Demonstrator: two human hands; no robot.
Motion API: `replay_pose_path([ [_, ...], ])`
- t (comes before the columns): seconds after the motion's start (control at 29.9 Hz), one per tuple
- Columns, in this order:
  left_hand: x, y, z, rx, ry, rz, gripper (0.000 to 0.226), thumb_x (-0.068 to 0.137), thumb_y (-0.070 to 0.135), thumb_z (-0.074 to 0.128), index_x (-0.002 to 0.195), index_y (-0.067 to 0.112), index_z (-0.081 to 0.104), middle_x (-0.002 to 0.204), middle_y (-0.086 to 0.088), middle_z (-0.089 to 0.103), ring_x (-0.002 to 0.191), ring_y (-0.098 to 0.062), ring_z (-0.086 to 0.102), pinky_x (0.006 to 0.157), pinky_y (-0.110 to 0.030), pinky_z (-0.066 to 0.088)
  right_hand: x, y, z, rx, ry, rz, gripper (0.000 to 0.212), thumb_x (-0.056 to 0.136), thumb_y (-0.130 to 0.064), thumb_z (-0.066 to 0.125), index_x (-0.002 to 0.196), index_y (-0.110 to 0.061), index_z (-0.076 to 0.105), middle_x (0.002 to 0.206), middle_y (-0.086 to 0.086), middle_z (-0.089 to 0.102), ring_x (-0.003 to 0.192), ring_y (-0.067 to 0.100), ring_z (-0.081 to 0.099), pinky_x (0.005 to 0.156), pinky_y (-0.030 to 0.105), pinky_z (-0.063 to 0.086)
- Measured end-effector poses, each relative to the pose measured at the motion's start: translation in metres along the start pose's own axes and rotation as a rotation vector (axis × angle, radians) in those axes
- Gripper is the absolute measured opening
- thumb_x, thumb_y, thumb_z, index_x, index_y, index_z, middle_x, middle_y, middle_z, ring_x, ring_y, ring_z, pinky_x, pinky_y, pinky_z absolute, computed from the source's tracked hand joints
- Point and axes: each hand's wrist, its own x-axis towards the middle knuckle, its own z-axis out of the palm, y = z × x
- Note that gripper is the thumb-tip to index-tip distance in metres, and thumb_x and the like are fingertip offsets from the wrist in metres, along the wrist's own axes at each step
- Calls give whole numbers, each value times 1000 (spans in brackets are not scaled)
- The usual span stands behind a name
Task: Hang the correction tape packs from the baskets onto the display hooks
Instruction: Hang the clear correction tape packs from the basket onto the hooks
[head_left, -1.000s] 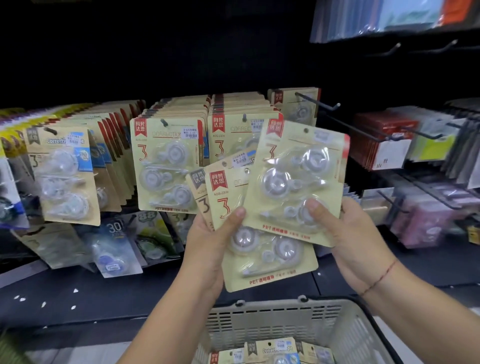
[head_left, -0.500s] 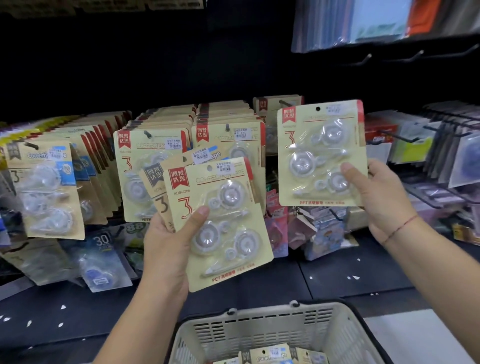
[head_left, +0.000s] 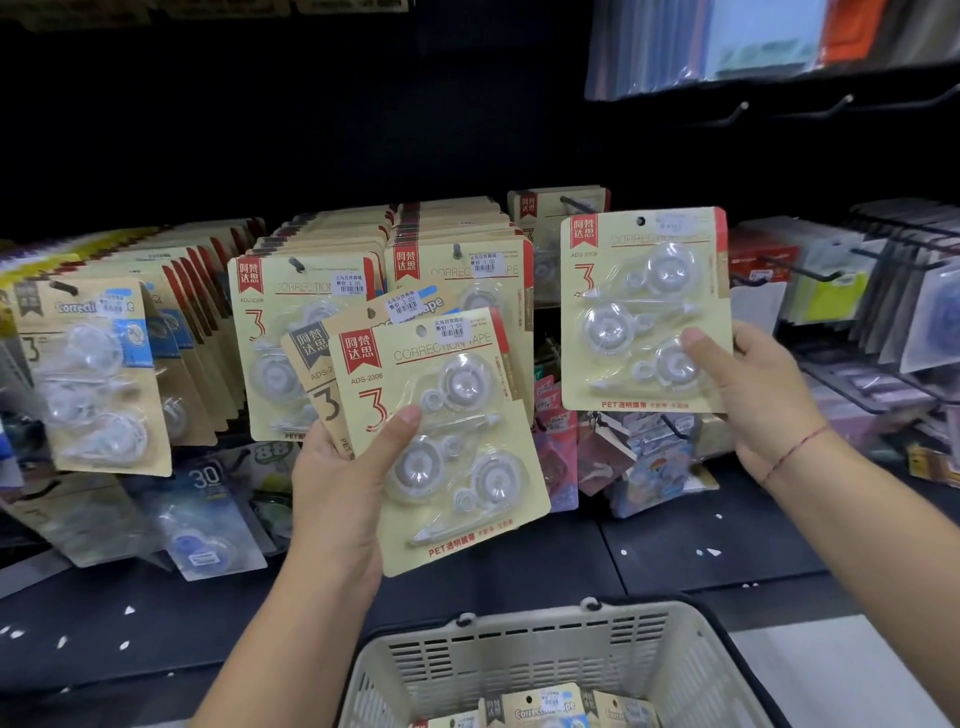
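Observation:
My right hand (head_left: 753, 395) pinches one yellow correction tape pack (head_left: 641, 312) by its lower right corner and holds it upright in front of a sparsely filled hook (head_left: 571, 203) at centre right. The pack's hang hole sits below and right of that hook's tip. My left hand (head_left: 337, 499) grips a small fan of packs (head_left: 441, 441), thumb across the front one. Full rows of the same packs (head_left: 291, 332) hang on hooks behind my left hand. A beige basket (head_left: 519, 660) below holds more packs (head_left: 540, 709).
Other tape packs with blue labels (head_left: 93, 374) hang at far left. Empty black hooks (head_left: 800, 270) jut out at right beside red and yellow stationery. Loose packets (head_left: 208, 519) lie on the dark shelf (head_left: 675, 551) under the hooks. Plastic folders (head_left: 769, 41) hang overhead at right.
My right hand has drawn one pack off the fan and carried it right and up toward the centre-right hook. My left hand's packs have dropped slightly leftward.

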Motion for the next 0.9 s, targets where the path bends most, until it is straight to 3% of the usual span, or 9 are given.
replay_pose_path([
  [0.13,-1,1,-1,11,16,-4,56,57,30,83,110,21,68,106,2,78,103,-19,74,104,-51,51,4,4,4,-5,-6,29,19,95,-26,62,108,-12,65,113,14,69,109,36,64,98,53,49],
  [0.27,0,2,-3,11,22,-10,58,56,32,83,111,20,69,107,2,78,106,-21,73,106,-52,49,24,9,18,-78,-20,48,29,95,-33,60,112,-11,64,111,11,68,106,31,64,95,48,52],
  [0.33,3,3,-4,15,23,-13,59,56,32,84,112,20,68,107,2,78,105,-21,73,105,-52,49,47,14,33,-106,23,73,30,94,-36,60,107,-8,63,99,6,67,95,27,62,80,37,54],
  [0.4,5,2,-4,23,25,-14,57,56,31,83,111,21,68,106,3,78,103,-19,74,104,-51,50,72,18,52,-140,74,77,29,93,-37,62,103,-10,62,88,0,62,85,21,55,66,27,45],
  [0.5,9,2,-4,32,22,-12,62,53,34,84,112,20,69,105,4,79,102,-18,74,104,-50,50,110,23,75,-192,129,108,41,90,-38,66,110,-2,65,102,8,65,90,22,59,77,30,47],
  [0.6,14,2,-5,28,16,-14,68,50,37,85,114,20,69,107,3,78,105,-19,73,105,-51,49,142,22,93,-228,174,195,65,85,-45,70,127,2,56,125,14,63,111,29,61,94,36,50],
  [0.77,16,0,-4,25,12,-17,70,48,37,85,114,19,70,106,2,78,102,-19,74,103,-51,50,172,21,105,-275,178,229,63,84,-48,70,123,0,59,123,11,63,110,27,61,81,28,44],
  [0.9,16,-1,-3,12,13,-38,66,46,36,86,109,22,70,102,4,79,98,-16,75,101,-49,52,157,22,98,-511,180,285,88,84,-51,68,146,-4,28,150,18,34,135,36,38,108,41,35],
])
